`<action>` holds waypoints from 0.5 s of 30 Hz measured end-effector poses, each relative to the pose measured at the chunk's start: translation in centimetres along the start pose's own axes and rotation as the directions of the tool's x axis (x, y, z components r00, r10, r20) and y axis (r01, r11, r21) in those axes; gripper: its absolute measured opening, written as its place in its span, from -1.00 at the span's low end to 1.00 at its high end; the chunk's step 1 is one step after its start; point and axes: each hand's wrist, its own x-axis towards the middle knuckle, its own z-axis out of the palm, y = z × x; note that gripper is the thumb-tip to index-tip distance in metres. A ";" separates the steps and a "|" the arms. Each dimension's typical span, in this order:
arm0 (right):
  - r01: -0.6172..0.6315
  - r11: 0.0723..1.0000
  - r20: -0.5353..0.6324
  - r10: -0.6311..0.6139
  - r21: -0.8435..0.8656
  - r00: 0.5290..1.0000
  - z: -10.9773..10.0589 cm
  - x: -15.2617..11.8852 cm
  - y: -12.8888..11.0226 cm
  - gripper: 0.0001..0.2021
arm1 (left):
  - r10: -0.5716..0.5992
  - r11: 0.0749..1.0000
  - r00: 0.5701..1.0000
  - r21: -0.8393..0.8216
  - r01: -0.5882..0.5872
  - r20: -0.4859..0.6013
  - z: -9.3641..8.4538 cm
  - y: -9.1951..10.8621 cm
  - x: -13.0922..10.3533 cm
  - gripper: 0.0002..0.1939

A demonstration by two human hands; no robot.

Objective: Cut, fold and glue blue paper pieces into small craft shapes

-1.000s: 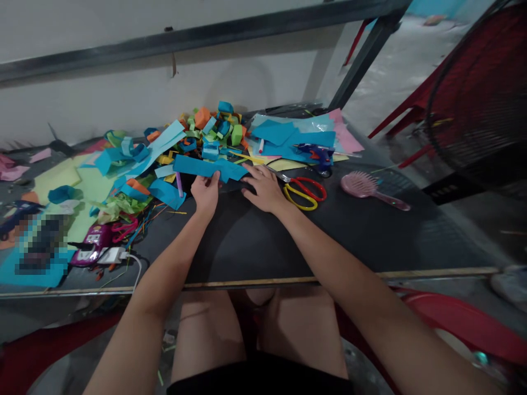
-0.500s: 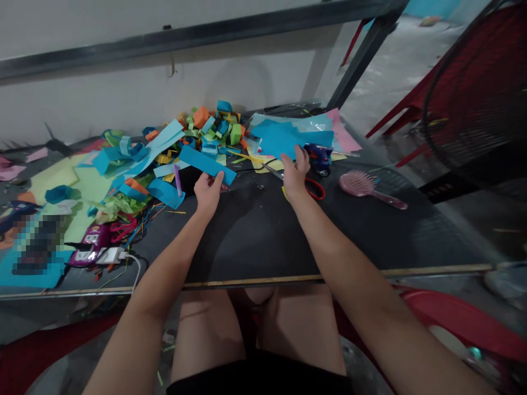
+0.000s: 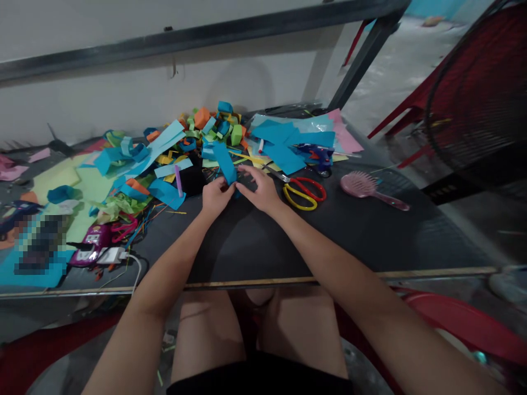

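Observation:
A blue paper strip (image 3: 224, 160) rises from between my two hands, above the dark tabletop. My left hand (image 3: 217, 196) is closed on the strip's lower end. My right hand (image 3: 261, 189) meets it from the right, its thumb and fingers at the same end of the strip; the thumbs nearly touch. To the right of my right hand lie scissors (image 3: 302, 192) with one red and one yellow handle. Behind the hands is a pile of small folded paper pieces (image 3: 206, 123) in orange, green, yellow and blue.
Blue paper sheets (image 3: 284, 156) and a blue glue gun (image 3: 323, 156) lie at the back right. A pink hairbrush (image 3: 362, 186) is further right, beside a fan (image 3: 480, 93). On the left are yellow-green paper (image 3: 88, 186), a purple device (image 3: 93, 241) and a white cable (image 3: 138, 269).
My right hand has left the blue sheets and scissors and moved left to join my left hand. The strip now stands more upright between both hands.

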 end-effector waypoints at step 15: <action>-0.092 0.995 0.085 0.089 0.031 0.992 -0.1 -0.1 -0.4 -0.51 | -0.113 0.873 0.978 -0.453 0.181 0.173 1.0 0.2 0.0 -0.56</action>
